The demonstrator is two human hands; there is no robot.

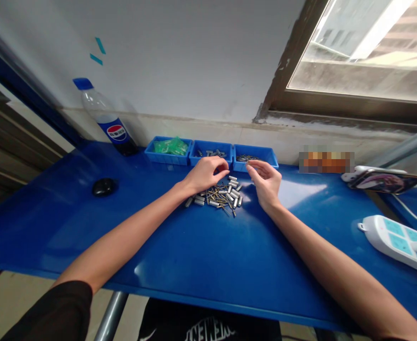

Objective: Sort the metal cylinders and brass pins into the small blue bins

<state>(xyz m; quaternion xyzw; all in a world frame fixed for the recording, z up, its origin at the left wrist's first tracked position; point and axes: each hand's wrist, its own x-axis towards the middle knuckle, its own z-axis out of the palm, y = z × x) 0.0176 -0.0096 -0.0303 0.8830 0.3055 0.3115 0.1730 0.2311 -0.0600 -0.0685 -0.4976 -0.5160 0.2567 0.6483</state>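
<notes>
On the blue table (208,265) lies a mixed pile of short silver metal sleeves (234,193) and thin brass-coloured pins (215,193). My left hand (205,175) is curled above the pile's back left side, in front of the middle blue bin (198,160), which holds small grey metal pieces. Its thumb and forefinger come together; anything between them is too small to make out. My right hand (268,183) is at the front of the right blue bin (270,163), where thin dark pins lie. Thumb and fingertips nearly meet there, and what they pinch cannot be seen.
The left blue bin (150,152) contains green plastic bags (173,147). Left of it stands a Pepsi bottle (112,125), with a black mouse (104,187) nearer me. At right are a propped phone (389,182) and a white power strip (375,227). A wall rises behind.
</notes>
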